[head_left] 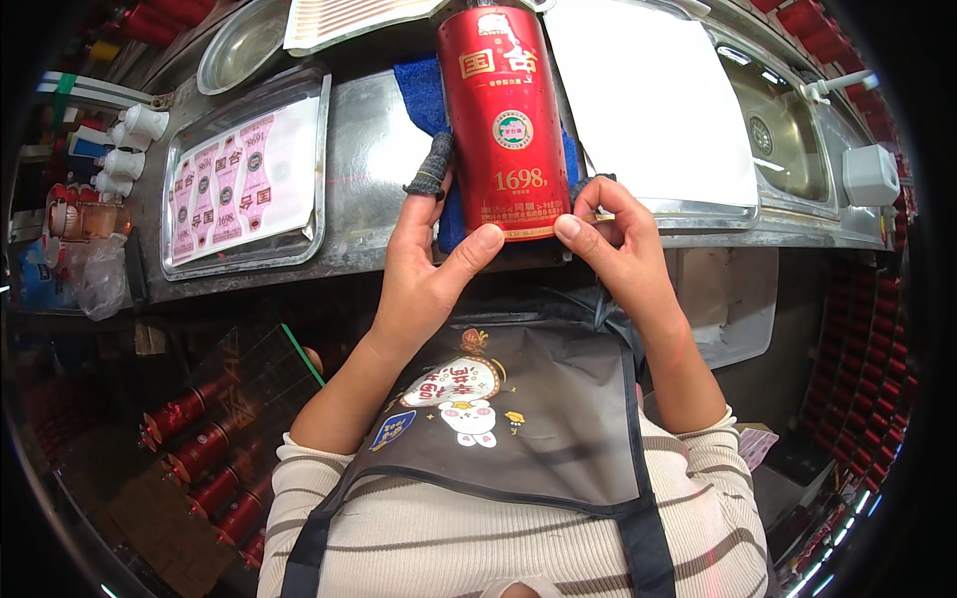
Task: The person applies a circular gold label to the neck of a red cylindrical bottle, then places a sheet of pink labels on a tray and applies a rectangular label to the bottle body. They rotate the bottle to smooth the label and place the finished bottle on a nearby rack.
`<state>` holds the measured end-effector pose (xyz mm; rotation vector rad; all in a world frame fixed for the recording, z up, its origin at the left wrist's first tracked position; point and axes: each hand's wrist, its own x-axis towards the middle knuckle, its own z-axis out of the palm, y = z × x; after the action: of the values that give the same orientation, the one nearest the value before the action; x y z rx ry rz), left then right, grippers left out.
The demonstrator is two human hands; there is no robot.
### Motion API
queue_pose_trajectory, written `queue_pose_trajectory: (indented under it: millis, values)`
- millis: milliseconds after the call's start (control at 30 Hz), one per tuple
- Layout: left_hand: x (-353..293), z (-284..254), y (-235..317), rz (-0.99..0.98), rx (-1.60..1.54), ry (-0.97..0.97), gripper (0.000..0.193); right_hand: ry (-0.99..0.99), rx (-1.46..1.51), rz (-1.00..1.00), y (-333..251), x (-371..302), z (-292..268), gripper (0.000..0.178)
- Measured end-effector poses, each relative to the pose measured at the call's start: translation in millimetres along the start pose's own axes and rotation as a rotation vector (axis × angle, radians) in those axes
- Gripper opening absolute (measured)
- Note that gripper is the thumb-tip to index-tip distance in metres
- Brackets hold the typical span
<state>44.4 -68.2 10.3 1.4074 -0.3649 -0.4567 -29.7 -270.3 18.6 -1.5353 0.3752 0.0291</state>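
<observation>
A glossy red bottle point(501, 80) with gold and white printing and a round green emblem lies on a blue cloth point(423, 95) at the counter's edge, its base toward me. My left hand point(424, 239) holds its lower left side, the thumb pressed near the base rim and the fingers running along the side. Grey knitted finger covers show on both hands. At the lower right of the base, my right hand point(618, 229) grips the bottle with the thumb on the rim and the index finger curled beside it. The other right fingertips are partly hidden.
Left of the bottle, a metal tray point(317, 189) holds a pink printed decal sheet point(224, 189). A white sheet point(653, 110) lies on a tray to the right, beside a sink point(763, 135) and a white jug point(870, 176). Red bottles point(199, 448) stand in racks below left; a metal bowl point(239, 50) sits behind.
</observation>
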Motion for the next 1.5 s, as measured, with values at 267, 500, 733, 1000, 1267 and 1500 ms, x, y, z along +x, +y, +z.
queue_pose_trajectory:
  millis: [267,500,733,1000,1267,1500]
  values:
    - [-1,7,2,0.038,0.028,0.005,0.078,0.01,-0.085,-0.015,1,-2,1,0.027]
    - [-1,7,-1,0.025,0.017,0.013,0.077,0.027,-0.137,-0.024,3,-1,4,0.031]
    - [-3,9,2,0.02,-0.014,0.048,0.072,0.029,-0.18,-0.034,1,-2,5,0.03]
    - [-3,10,-1,0.041,0.011,0.035,0.073,0.048,-0.096,-0.025,4,-3,6,0.036]
    - [-4,8,1,-0.003,0.018,-0.003,0.074,0.042,-0.105,-0.016,0,-4,5,0.035]
    - [-7,5,-4,0.071,0.346,0.025,0.093,0.068,-0.127,-0.018,-2,-6,9,0.033]
